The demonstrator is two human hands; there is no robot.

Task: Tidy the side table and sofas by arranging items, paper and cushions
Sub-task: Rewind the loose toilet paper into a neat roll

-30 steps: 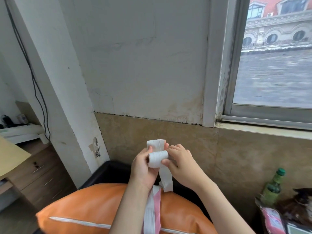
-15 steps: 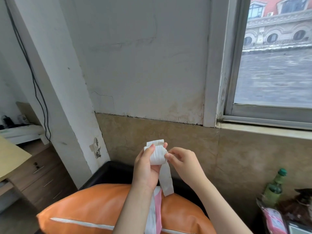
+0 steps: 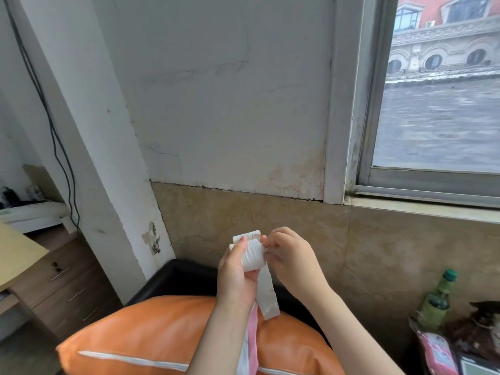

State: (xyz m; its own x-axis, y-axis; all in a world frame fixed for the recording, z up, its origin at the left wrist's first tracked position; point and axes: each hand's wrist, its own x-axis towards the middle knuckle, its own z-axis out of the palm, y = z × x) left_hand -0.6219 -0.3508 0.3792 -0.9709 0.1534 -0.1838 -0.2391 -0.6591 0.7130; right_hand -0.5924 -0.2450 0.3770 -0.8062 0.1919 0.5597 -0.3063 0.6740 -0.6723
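Both hands are raised in front of the wall, above an orange cushion (image 3: 151, 334). My left hand (image 3: 235, 277) grips a small roll of white tissue paper (image 3: 253, 254), thumb across its front. My right hand (image 3: 290, 257) pinches the roll's right side with its fingertips. A loose strip of the paper (image 3: 266, 296) hangs down from the roll to just above the cushion. A white and pink packet (image 3: 250, 345) shows between my forearms, mostly hidden.
The cushion lies on a black sofa (image 3: 184, 277) against the tiled wall. A green bottle (image 3: 438, 299), a pink packet (image 3: 435, 350) and dark clutter sit at the lower right. Wooden drawers (image 3: 62, 282) stand left, beside a white pillar (image 3: 100, 163).
The roll has been turned and more of the paper wound on, so the hanging strip is shorter. My right hand shifted from beside the roll to pinching its right edge.
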